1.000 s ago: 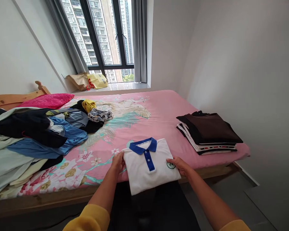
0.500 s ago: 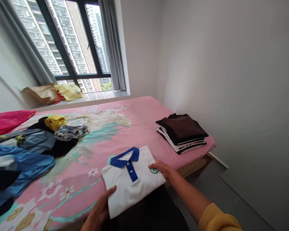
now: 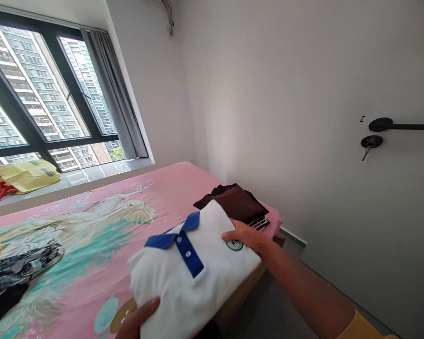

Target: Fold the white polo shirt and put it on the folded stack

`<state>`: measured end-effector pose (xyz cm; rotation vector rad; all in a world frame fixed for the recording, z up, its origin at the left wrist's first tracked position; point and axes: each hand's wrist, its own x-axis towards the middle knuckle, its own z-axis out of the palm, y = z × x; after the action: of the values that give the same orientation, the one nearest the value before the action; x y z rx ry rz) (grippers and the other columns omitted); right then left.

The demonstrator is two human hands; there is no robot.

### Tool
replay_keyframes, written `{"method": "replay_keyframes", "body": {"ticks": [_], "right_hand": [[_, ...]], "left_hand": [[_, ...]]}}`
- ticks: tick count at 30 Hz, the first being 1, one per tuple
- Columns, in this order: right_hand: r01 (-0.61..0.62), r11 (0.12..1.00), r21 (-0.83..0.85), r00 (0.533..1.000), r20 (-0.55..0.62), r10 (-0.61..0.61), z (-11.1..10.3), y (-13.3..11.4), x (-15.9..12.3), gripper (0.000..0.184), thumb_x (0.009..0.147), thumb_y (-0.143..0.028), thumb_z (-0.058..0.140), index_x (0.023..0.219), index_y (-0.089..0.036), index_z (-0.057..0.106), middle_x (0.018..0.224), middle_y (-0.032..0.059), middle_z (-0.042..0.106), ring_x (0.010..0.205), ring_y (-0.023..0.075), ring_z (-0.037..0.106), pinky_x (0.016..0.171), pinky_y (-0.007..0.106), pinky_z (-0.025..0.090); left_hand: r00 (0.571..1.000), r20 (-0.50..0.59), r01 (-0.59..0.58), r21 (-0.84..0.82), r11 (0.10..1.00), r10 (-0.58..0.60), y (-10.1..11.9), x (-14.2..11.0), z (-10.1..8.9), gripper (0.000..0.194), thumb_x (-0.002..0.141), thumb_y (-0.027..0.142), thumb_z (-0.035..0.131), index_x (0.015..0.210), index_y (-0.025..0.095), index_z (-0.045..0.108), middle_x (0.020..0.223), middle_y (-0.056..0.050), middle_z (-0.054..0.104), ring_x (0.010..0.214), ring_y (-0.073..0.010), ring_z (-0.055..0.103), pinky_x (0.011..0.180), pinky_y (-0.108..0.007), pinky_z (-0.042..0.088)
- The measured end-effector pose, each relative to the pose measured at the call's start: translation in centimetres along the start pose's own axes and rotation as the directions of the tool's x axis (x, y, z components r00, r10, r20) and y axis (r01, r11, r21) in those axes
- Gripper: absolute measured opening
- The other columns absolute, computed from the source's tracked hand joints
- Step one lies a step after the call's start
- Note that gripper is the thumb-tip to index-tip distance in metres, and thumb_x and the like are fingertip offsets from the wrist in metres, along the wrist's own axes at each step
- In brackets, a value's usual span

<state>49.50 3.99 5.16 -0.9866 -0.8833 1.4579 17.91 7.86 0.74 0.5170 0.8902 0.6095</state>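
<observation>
A folded white polo shirt [image 3: 183, 287] with a blue collar and a blue buttoned placket is held up in front of me, over the bed's near edge. My right hand [image 3: 245, 238] grips its right side, thumb on top beside a round green badge. At the lower left, my left hand [image 3: 139, 318] pinches the other side, its thumb lying on the white cloth and its fingers hidden below. Just behind the shirt, and partly covered by it, is a stack of folded clothes [image 3: 238, 202] with a dark brown garment on top.
A pink flowered sheet [image 3: 173, 183] covers the bed. Loose clothes [image 3: 24, 263] lie heaped at the left. On the windowsill rests a yellow bag [image 3: 26, 176] with red handles. At the right is a door with a black handle [image 3: 403, 126] and a key in the lock.
The polo shirt has been lifted off the bed and brought nearer, in front of the folded stack, with both hands still on it. My view has swung to the right.
</observation>
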Motion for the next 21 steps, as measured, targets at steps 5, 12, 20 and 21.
{"method": "replay_keyframes", "body": {"ticks": [5, 12, 20, 21], "right_hand": [[0.055, 0.996, -0.068, 0.997, -0.056, -0.058, -9.6, -6.1, 2.6, 0.066, 0.061, -0.02, 0.074, 0.122, -0.018, 0.05, 0.099, 0.008, 0.069, 0.075, 0.0196, 0.065, 0.07, 0.033, 0.053], [0.092, 0.991, -0.098, 0.992, -0.08, -0.1, -20.4, -10.7, 7.3, 0.067, 0.063, -0.018, 0.072, 0.125, -0.019, 0.047, 0.102, 0.0092, 0.069, 0.078, 0.0217, 0.067, 0.072, 0.037, 0.055], [-0.103, 0.977, -0.189, 0.964, -0.259, 0.052, -28.8, -6.0, 11.7, 0.057, 0.058, -0.02, 0.076, 0.111, -0.015, 0.058, 0.087, 0.0075, 0.071, 0.07, 0.0196, 0.065, 0.068, 0.034, 0.054], [-0.129, 0.973, -0.189, 0.958, -0.276, 0.074, -29.4, -5.1, 11.9, 0.055, 0.058, -0.021, 0.077, 0.109, -0.014, 0.059, 0.086, 0.0074, 0.071, 0.069, 0.0193, 0.065, 0.068, 0.033, 0.054]], "left_hand": [[0.955, 0.248, -0.194, 0.098, 0.976, 0.165, 3.7, 7.5, 11.8, 0.079, 0.062, 0.014, 0.072, 0.134, 0.013, 0.042, 0.11, -0.016, 0.066, 0.103, -0.0363, 0.061, 0.09, -0.047, 0.051], [0.89, 0.394, -0.308, 0.155, 0.939, 0.228, 6.5, 16.3, 21.6, 0.072, 0.064, 0.011, 0.07, 0.131, 0.013, 0.045, 0.114, -0.015, 0.065, 0.102, -0.0326, 0.062, 0.091, -0.046, 0.051], [0.964, 0.189, -0.234, 0.286, 0.929, 0.185, 2.4, 23.7, 22.4, 0.066, 0.06, 0.012, 0.073, 0.122, 0.016, 0.05, 0.116, -0.015, 0.062, 0.095, -0.0285, 0.064, 0.078, -0.041, 0.055], [0.973, 0.149, -0.214, 0.316, 0.924, 0.174, 1.8, 24.2, 21.9, 0.066, 0.061, 0.015, 0.074, 0.122, 0.018, 0.049, 0.118, -0.014, 0.061, 0.093, -0.0274, 0.064, 0.075, -0.04, 0.056]]}}
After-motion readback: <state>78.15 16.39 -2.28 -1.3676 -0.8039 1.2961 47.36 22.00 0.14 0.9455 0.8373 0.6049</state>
